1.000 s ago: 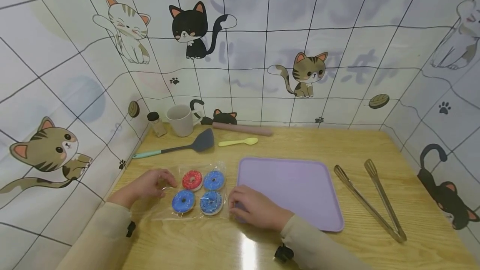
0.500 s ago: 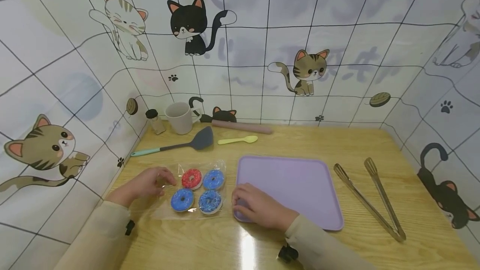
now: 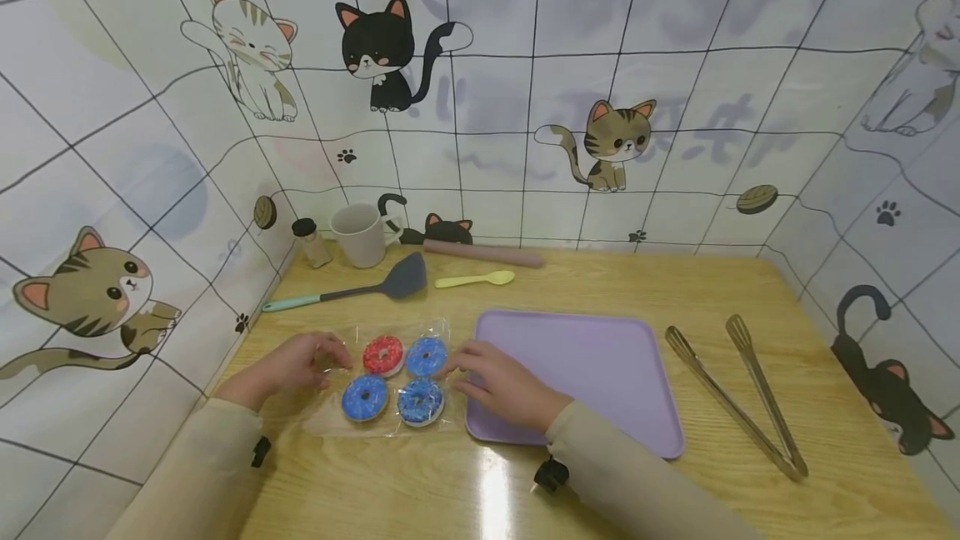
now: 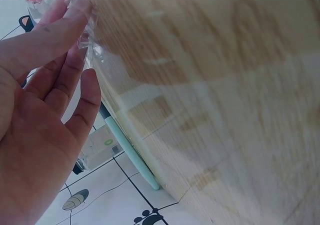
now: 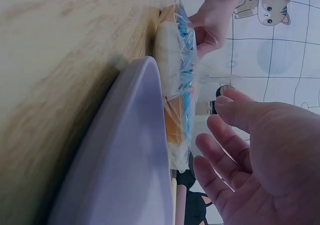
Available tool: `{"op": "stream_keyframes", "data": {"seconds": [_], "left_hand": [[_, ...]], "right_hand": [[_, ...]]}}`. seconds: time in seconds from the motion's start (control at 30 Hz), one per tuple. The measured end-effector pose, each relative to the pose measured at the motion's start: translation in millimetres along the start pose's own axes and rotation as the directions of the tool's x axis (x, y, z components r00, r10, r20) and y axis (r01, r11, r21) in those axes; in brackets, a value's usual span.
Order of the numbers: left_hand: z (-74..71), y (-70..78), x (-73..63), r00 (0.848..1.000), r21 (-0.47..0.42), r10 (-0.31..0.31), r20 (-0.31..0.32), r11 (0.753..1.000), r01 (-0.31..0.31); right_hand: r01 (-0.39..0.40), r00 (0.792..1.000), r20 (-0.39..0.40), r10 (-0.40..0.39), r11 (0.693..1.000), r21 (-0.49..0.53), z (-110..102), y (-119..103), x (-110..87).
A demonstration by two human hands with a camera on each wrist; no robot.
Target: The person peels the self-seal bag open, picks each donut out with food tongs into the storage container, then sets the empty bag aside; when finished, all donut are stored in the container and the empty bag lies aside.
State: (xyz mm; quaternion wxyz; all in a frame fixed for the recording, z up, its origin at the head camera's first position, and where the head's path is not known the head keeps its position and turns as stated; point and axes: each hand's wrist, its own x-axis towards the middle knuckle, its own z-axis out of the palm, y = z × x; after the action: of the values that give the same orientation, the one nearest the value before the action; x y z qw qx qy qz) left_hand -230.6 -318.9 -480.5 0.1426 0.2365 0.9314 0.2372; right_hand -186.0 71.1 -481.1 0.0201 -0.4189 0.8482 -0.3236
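A clear plastic bag (image 3: 330, 419) lies on the table with a red-topped donut (image 3: 383, 354) and several blue-topped donuts (image 3: 364, 397) inside. My left hand (image 3: 296, 367) pinches the bag's left end; the left wrist view shows crinkled plastic between the thumb and fingers (image 4: 72, 22). At the bag's other end, my right hand (image 3: 510, 382) hovers with loosely bent fingers, fingertips close to the upper right donut (image 3: 424, 355). In the right wrist view, nothing sits between that hand's thumb and fingers (image 5: 215, 162). Below this hand is the left edge of a purple tray (image 3: 592, 373).
Metal tongs (image 3: 738, 407) lie spread to the right of the tray. Behind the bag are a turner (image 3: 401, 280), a yellow spoon (image 3: 480, 279) and a pinkish rolling pin (image 3: 483, 254). A mug (image 3: 362, 236) and a black-capped jar (image 3: 312, 244) stand at the back left.
My right hand has moved from the tray's near left corner up and leftward to the bag's right end. My left hand stays at the bag's left end.
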Motion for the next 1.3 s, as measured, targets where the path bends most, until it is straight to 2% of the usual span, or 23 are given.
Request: {"op": "stream_keyframes", "data": {"seconds": [0.17,0.33,0.57,0.77,1.07,1.3], "left_hand": [[-0.8,1.5,-1.6,1.0,-0.01,-0.003,-0.003,1.0,0.003],[-1.2,3.1,-3.1,1.0,-0.005,0.01,-0.011,1.0,-0.01],[-0.9,2.3,-1.7,1.0,-0.002,0.005,-0.007,1.0,-0.005],[0.3,-0.3,-1.0,1.0,-0.017,0.01,-0.006,1.0,-0.01],[-0.7,4.5,-3.0,1.0,-0.028,0.014,-0.005,1.0,-0.015],[-0.2,1.2,-2.5,0.997,-0.035,0.069,-0.019,0.997,-0.07]], "right_hand": [[0.039,0.999,0.037,-0.038,0.999,-0.022,5,2,13.3],[0.026,0.996,0.09,-0.02,0.998,-0.058,6,0,20.6],[-0.002,0.995,0.098,0.008,0.998,-0.057,8,1,21.5],[-0.009,0.998,0.067,0.015,0.996,-0.091,11,1,21.6],[-0.026,1.0,-0.017,0.024,0.993,-0.119,8,0,17.2],[-0.071,0.996,-0.057,0.066,0.993,-0.091,4,4,8.6]]}}
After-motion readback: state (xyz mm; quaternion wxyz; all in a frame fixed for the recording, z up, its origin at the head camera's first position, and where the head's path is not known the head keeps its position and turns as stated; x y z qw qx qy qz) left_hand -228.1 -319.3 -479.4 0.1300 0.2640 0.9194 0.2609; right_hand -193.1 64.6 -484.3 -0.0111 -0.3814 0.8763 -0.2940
